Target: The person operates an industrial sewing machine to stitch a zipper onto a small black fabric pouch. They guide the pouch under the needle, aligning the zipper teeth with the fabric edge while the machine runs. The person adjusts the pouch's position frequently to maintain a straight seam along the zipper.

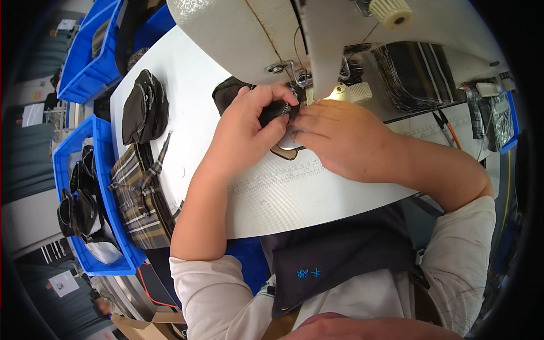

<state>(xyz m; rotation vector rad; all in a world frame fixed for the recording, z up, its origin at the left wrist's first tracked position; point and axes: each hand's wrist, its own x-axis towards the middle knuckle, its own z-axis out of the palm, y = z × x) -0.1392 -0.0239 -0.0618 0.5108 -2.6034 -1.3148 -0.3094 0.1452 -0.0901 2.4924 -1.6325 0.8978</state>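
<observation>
Under the sewing machine's (226, 34) lit needle area lies a small dark fabric pouch (272, 113) with a metal-toothed zipper. My left hand (246, 124) pinches its zipper edge between thumb and fingers, left of the needle. Close by on the right, my right hand (351, 139) is palm down, fingers curled in, its fingertips gripping the pouch's edge beside the presser foot. Part of the pouch spreads out behind my left hand. A small brown-edged tab (284, 153) shows below the fingertips. My hands hide much of the seam.
A stack of dark pouches (145, 107) and plaid fabric pieces (139, 192) lie on the left. Blue bins (136, 258) flank the white table (272, 212). Striped fabric panels (416, 73) sit right of the needle, with scissors (450, 133) nearby. A printed ruler strip crosses the tabletop.
</observation>
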